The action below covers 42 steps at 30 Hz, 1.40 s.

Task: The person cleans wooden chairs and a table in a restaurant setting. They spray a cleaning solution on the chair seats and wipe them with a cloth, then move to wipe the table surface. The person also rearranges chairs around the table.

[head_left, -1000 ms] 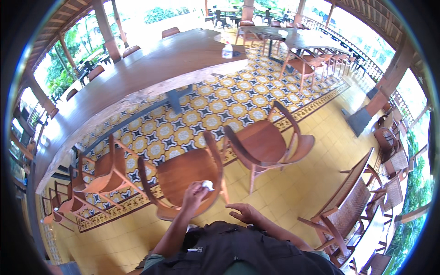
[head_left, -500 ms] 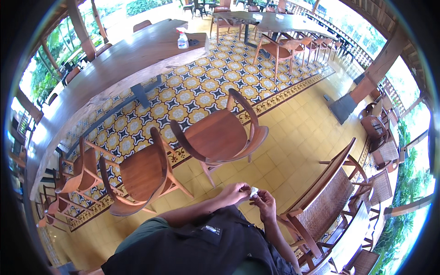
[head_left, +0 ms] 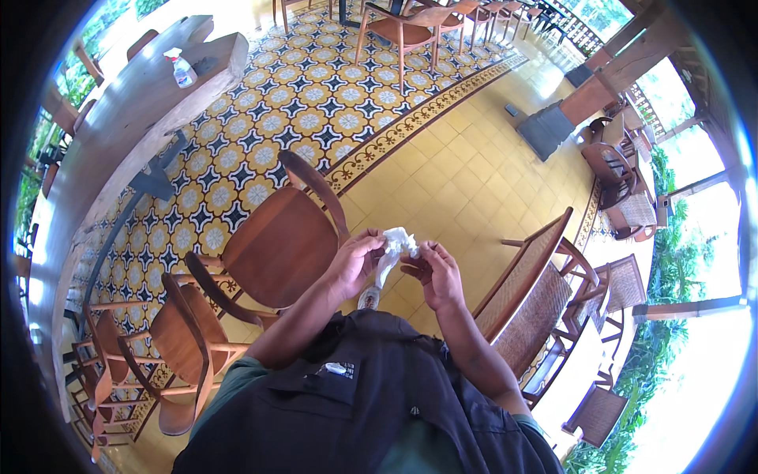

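Where left grip (head_left: 357,258) faces right grip (head_left: 439,272), white wad (head_left: 399,240) between

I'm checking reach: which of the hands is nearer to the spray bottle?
Left. In the picture, the left hand is below and to the right of the spray bottle; the right hand is even farther right.

I hold a crumpled white wad (head_left: 399,240) in the air near the centre of the frame, softly bunched, its right end sitting a little lower than its left; tissue or thin cloth, I can't tell which.
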Each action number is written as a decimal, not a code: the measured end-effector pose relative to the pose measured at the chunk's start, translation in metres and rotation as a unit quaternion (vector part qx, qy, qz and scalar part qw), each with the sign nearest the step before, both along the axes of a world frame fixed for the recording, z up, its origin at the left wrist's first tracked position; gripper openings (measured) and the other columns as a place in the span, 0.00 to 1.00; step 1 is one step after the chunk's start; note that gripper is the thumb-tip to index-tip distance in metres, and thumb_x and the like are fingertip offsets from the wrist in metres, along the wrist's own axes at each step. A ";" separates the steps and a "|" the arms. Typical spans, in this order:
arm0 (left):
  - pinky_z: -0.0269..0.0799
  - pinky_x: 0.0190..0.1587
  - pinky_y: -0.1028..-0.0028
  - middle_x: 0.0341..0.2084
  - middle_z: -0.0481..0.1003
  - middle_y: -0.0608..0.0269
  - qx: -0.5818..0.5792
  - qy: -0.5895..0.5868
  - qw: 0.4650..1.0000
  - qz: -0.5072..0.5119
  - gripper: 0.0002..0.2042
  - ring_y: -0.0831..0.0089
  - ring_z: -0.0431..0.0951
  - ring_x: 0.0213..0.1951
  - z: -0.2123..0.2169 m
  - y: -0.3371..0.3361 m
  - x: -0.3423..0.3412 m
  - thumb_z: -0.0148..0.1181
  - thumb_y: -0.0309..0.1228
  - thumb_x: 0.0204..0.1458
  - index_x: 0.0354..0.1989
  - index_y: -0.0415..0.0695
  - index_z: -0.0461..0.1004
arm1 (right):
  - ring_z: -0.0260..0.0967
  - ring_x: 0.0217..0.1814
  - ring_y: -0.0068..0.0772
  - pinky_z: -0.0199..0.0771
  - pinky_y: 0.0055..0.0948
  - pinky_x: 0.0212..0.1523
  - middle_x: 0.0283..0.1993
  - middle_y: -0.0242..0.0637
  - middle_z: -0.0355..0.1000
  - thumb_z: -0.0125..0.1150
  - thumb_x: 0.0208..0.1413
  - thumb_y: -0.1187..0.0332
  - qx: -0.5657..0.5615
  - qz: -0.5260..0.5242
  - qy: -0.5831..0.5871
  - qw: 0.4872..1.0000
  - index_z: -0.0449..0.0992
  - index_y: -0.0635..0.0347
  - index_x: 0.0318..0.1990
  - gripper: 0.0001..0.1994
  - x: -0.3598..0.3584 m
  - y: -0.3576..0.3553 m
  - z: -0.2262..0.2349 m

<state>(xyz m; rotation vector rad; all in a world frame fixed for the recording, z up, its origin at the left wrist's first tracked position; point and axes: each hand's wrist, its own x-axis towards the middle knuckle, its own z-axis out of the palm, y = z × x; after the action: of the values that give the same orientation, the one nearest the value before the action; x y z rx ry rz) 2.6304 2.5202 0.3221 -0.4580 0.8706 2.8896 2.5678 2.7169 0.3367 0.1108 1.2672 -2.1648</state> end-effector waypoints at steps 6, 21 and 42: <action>0.73 0.41 0.75 0.35 0.77 0.68 -0.093 -0.049 0.994 0.040 0.05 0.78 0.77 0.37 0.007 -0.020 -0.098 0.55 0.31 0.64 0.43 0.44 0.73 | 0.81 0.48 0.45 0.84 0.43 0.48 0.42 0.38 0.76 0.55 0.68 0.64 -0.014 -0.027 -0.019 0.999 0.72 0.58 0.46 0.08 -0.122 -0.019 0.013; 0.71 0.40 0.76 0.34 0.76 0.70 -0.267 -0.095 0.947 0.150 0.06 0.80 0.75 0.35 -0.035 -0.072 -0.374 0.55 0.33 0.66 0.43 0.44 0.73 | 0.77 0.48 0.28 0.81 0.30 0.48 0.48 0.39 0.77 0.63 0.62 0.72 0.082 0.371 0.080 0.921 0.70 0.64 0.54 0.15 -0.465 -0.133 -0.033; 0.74 0.44 0.76 0.40 0.79 0.65 -0.273 -0.110 0.902 0.317 0.13 0.79 0.77 0.41 -0.023 -0.452 -0.634 0.61 0.31 0.64 0.53 0.40 0.75 | 0.78 0.49 0.31 0.83 0.30 0.46 0.50 0.38 0.77 0.66 0.60 0.74 0.040 0.515 0.006 0.856 0.72 0.59 0.56 0.17 -0.757 -0.587 -0.012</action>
<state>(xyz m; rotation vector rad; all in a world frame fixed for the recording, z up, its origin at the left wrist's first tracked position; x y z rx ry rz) 1.9963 2.0682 0.2987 -1.3090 1.7702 2.9577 1.8107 2.1303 0.3250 -0.4570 1.0481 -1.1723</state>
